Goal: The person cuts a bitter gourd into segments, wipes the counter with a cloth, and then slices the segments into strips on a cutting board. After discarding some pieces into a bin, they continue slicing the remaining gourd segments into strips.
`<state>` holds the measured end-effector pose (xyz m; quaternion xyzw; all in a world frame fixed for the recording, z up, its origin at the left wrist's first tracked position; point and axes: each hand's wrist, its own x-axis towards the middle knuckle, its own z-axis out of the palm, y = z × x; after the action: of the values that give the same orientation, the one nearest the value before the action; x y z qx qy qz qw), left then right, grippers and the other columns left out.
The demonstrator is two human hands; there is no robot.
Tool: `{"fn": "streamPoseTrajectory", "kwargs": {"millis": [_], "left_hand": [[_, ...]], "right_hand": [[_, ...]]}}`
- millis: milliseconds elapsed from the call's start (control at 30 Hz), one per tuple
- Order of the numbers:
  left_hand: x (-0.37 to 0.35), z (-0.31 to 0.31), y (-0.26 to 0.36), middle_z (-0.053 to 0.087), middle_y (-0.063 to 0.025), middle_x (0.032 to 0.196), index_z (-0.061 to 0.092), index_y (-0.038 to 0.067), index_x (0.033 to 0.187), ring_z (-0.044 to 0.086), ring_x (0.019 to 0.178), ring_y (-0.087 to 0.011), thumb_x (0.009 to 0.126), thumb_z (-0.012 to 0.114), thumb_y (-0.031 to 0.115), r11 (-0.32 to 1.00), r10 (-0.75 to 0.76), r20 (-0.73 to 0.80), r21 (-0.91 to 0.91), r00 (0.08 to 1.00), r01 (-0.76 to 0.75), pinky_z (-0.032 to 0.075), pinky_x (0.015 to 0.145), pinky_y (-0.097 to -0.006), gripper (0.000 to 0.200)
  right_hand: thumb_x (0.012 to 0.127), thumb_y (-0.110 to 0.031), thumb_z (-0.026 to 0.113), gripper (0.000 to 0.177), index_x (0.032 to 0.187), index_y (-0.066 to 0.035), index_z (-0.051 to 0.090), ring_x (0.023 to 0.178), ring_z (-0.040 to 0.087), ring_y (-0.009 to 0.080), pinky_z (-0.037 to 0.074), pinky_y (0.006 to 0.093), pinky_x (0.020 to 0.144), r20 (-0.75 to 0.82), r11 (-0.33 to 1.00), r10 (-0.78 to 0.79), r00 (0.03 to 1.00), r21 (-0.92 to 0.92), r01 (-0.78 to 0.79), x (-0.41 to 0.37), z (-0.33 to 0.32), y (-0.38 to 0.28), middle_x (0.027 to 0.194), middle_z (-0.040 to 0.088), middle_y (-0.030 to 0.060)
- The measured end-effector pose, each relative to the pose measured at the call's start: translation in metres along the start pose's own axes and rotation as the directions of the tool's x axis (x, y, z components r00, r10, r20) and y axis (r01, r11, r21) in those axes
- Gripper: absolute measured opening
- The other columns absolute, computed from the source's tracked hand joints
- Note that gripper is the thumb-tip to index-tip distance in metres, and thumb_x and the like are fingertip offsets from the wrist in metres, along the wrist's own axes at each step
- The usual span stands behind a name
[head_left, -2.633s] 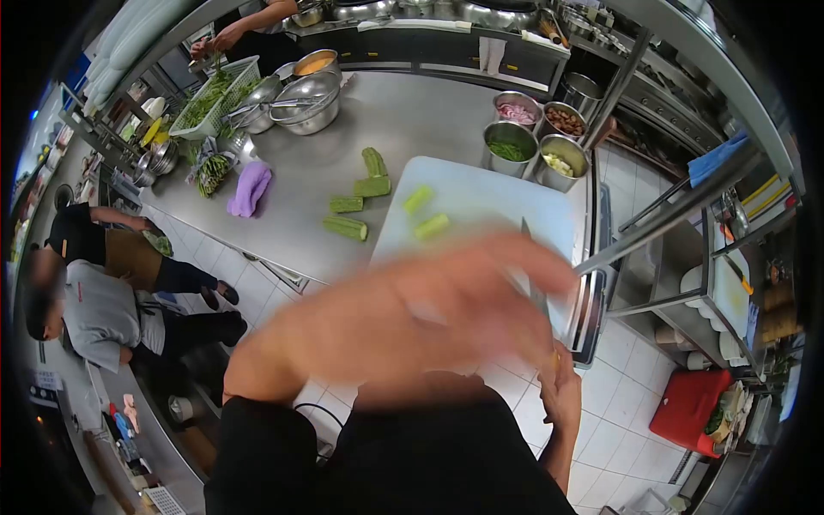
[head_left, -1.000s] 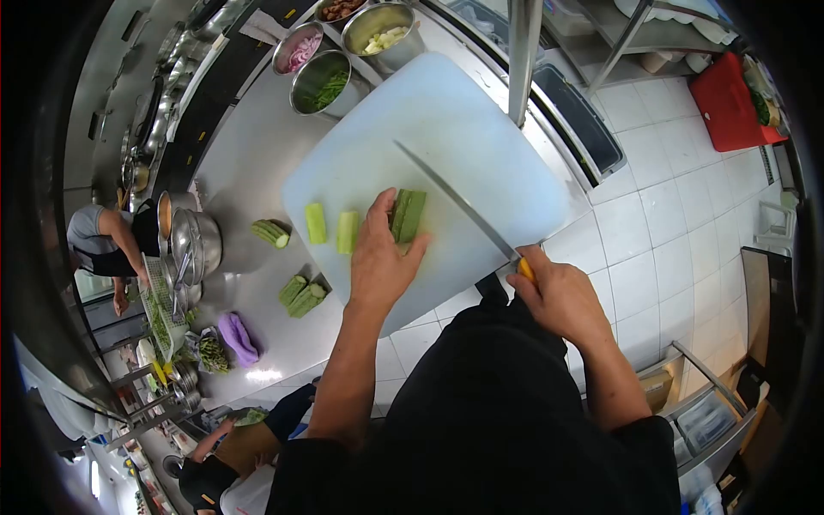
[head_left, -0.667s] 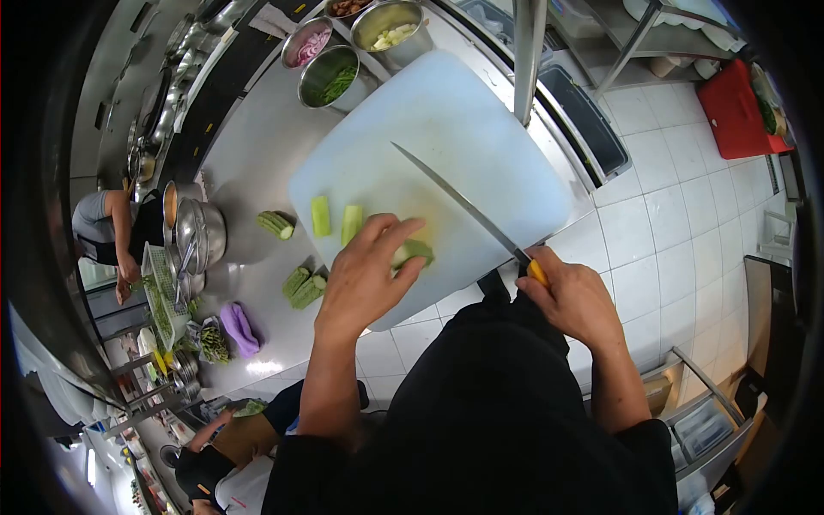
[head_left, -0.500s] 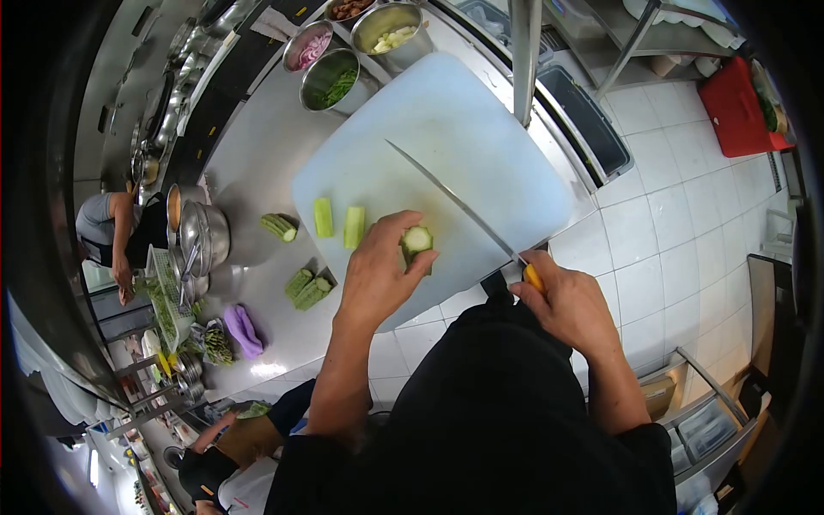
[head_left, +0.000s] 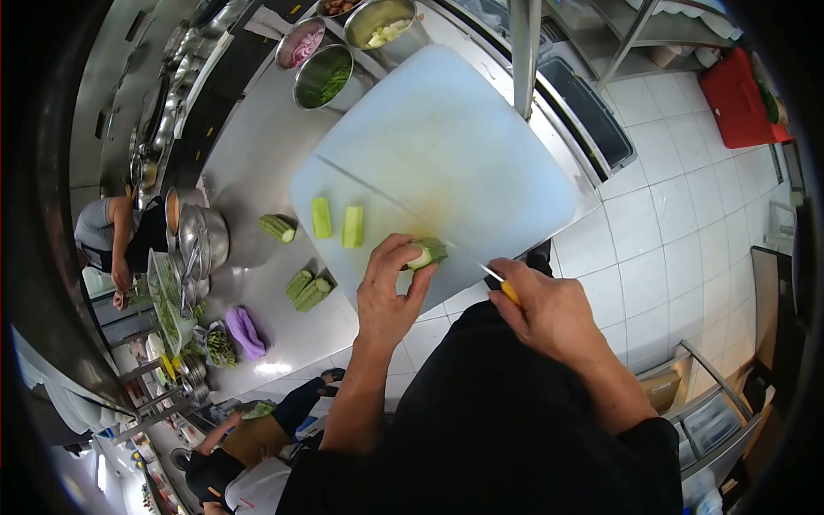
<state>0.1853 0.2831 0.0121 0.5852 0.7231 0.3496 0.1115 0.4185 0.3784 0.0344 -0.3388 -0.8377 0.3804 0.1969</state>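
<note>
The left hand (head_left: 386, 296) holds a green vegetable piece (head_left: 432, 251), partly hidden by fingers, over the board (head_left: 463, 146) — contact unclear. The right hand (head_left: 554, 313) grips a knife (head_left: 510, 293) — its blade blurred.

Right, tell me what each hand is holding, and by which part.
The left hand holds a green vegetable piece near its pale cut end; the right hand grips the knife by its yellow handle.

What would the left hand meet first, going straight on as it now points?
Beyond the short green vegetable piece it holds, the left hand would probably first meet the long, thin metal knife blade, though depth is unclear.
</note>
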Motion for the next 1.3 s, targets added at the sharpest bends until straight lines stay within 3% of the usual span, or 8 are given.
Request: {"fn": "streamPoseTrajectory", "kwargs": {"millis": [200,433,600,700,800,1100,1300], "left_hand": [[-0.003,0.004,-0.007,0.063,-0.0118,0.122,0.066,0.009,0.113,0.069,0.104,-0.0296,0.08,0.082,-0.001,0.992,0.054,-0.031,0.116,0.998,-0.05,0.06,0.082,-0.0389,0.038],[0.001,0.004,-0.003,0.07,-0.0125,0.113,0.07,0.004,0.107,0.065,0.106,-0.0336,0.074,0.077,-0.006,0.977,0.099,-0.03,0.195,0.995,-0.092,0.057,0.084,-0.0428,0.035],[-0.006,0.002,-0.015,0.064,-0.0131,0.12,0.067,0.007,0.11,0.065,0.109,-0.0318,0.075,0.08,-0.001,0.96,0.152,0.022,0.235,0.988,-0.153,0.059,0.084,-0.04,0.038],[-0.008,0.004,-0.014,0.063,-0.0128,0.122,0.067,0.008,0.11,0.066,0.107,-0.0309,0.075,0.081,-0.002,0.975,0.102,-0.011,0.201,0.995,-0.098,0.059,0.084,-0.0399,0.039],[-0.005,0.004,-0.006,0.066,-0.0138,0.12,0.065,0.008,0.112,0.064,0.11,-0.0314,0.073,0.078,-0.005,0.974,0.125,-0.019,0.191,0.992,-0.119,0.055,0.09,-0.0426,0.043],[-0.003,0.004,-0.006,0.065,-0.0154,0.122,0.062,0.009,0.116,0.064,0.109,-0.0317,0.076,0.081,-0.006,0.984,0.114,0.005,0.14,0.993,-0.114,0.054,0.09,-0.0431,0.046],[-0.006,0.002,-0.004,0.064,-0.0168,0.126,0.063,0.009,0.115,0.064,0.111,-0.0318,0.077,0.08,-0.005,0.993,0.083,0.041,0.083,0.996,-0.086,0.054,0.093,-0.0423,0.044]], "right_hand": [[0.091,-0.019,0.075,0.04,0.126,-0.007,0.061,0.057,0.068,0.0256,0.053,0.0375,0.051,-0.01,0.992,-0.125,0.992,-0.029,0.125,0.016,0.018,-0.009,0.076,0.067,0.0085],[0.092,-0.018,0.072,0.038,0.125,-0.004,0.062,0.05,0.064,0.0253,0.05,0.0391,0.045,0.023,0.991,-0.128,0.991,-0.034,0.129,0.018,0.031,-0.009,0.069,0.063,0.0087],[0.092,-0.015,0.068,0.038,0.127,-0.005,0.061,0.049,0.063,0.0253,0.05,0.0384,0.044,0.07,0.994,-0.092,0.993,-0.055,0.096,0.012,0.033,-0.006,0.068,0.062,0.0084],[0.09,-0.011,0.066,0.039,0.128,-0.005,0.06,0.049,0.064,0.0257,0.05,0.038,0.044,0.072,0.997,-0.069,0.995,-0.034,0.072,0.004,0.034,-0.001,0.067,0.062,0.0083],[0.088,-0.01,0.065,0.04,0.127,-0.005,0.06,0.05,0.065,0.0262,0.05,0.0383,0.044,0.121,0.998,-0.022,0.992,-0.055,0.029,-0.004,0.031,0.003,0.067,0.062,0.008],[0.094,-0.015,0.064,0.026,0.119,-0.007,0.06,0.055,0.068,0.0284,0.053,0.042,0.047,0.219,0.989,0.123,0.968,-0.105,-0.102,-0.019,0.026,0.012,0.068,0.067,0.0106],[0.098,-0.023,0.066,0.022,0.115,-0.009,0.06,0.061,0.07,0.0329,0.055,0.0436,0.056,0.369,0.96,0.279,0.887,-0.132,-0.247,-0.025,0.006,0.016,0.068,0.067,0.0116]]}}
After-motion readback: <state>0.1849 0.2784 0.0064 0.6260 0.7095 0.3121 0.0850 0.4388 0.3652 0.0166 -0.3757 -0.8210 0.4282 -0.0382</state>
